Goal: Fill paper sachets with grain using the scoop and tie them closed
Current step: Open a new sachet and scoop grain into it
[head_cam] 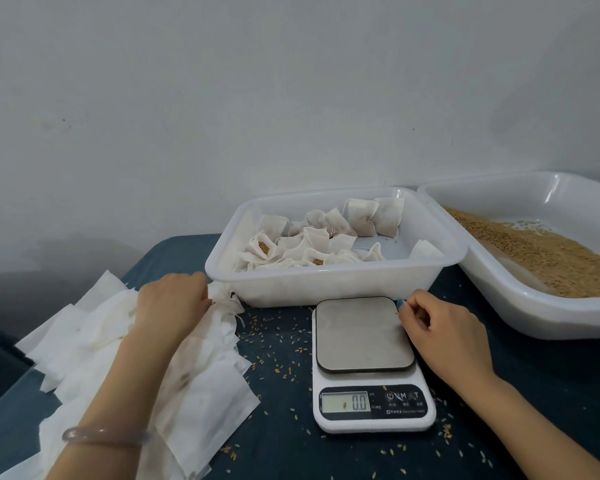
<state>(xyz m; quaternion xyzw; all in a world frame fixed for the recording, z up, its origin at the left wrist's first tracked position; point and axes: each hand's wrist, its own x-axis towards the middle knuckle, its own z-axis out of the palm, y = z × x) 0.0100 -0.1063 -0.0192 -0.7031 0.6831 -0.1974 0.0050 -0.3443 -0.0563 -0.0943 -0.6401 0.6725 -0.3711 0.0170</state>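
A pile of empty white paper sachets lies at the left on the dark blue table. My left hand rests on the pile's far end, and its curled fingers grip the top of one sachet beside the tray. My right hand sits at the right edge of the digital scale, fingers curled, with thumb and fingertip together at the plate's back right corner. I cannot tell whether they pinch anything. The scale reads 0.0 and its plate is bare. Brown grain lies in the right-hand white tray. No scoop is in view.
A white tray behind the scale holds several filled sachets, some with open tops showing grain. Loose grains are scattered on the cloth around the scale. A grey wall stands close behind the trays. The table's left edge runs near the sachet pile.
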